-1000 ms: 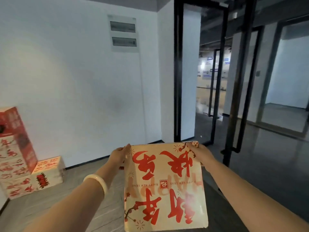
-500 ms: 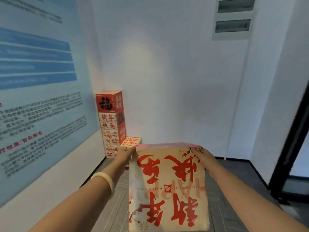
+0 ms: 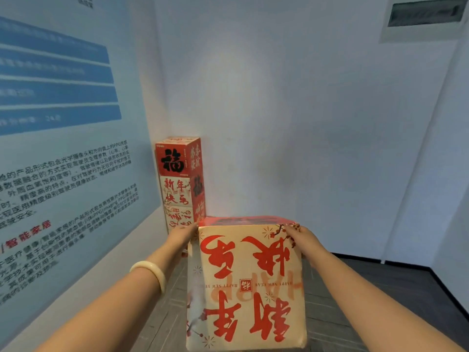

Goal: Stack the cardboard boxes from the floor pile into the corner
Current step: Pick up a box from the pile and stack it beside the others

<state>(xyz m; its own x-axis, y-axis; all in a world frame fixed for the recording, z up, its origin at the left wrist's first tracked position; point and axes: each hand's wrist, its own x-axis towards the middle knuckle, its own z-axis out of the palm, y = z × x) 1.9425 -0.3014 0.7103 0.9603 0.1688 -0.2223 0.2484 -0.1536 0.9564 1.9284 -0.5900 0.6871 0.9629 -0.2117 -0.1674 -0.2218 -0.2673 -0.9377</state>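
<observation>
- Person is holding one cream cardboard box [image 3: 250, 283], printed with big red brush lettering, out in front at arm's length. Both forearms are reaching forward.
- Printed face of the box is facing up toward the camera, with the lettering reading upside down. A red side panel is showing along the far top edge.
- Left hand [image 3: 181, 236] is gripping the box at its far left corner. The palm is lying against the left side and the fingertips are reaching the top edge.
- Right hand [image 3: 302, 240] is gripping the far right corner. The fingers are curling over the top edge and the thumb side is resting on the printed face.
- The box is being carried off the floor, between the two hands, near the room corner and just right of the stack there.
- Tall stack of red-and-cream printed cartons [image 3: 179, 184] is standing upright in the corner where the two walls meet. The top carton is red with a black character, with cream ones beneath. The stack's base is hiding behind the left hand and the held box.
- Pale smooth bangle [image 3: 152, 273] is sitting on the left wrist.
- Large light-blue wall poster [image 3: 58, 97] with blue bars and dark text is covering the left wall.
- Dark grey plank floor [image 3: 368, 301] is running under the arms.
- Grey wall panel [image 3: 426, 13] is showing at upper right on the white wall.
</observation>
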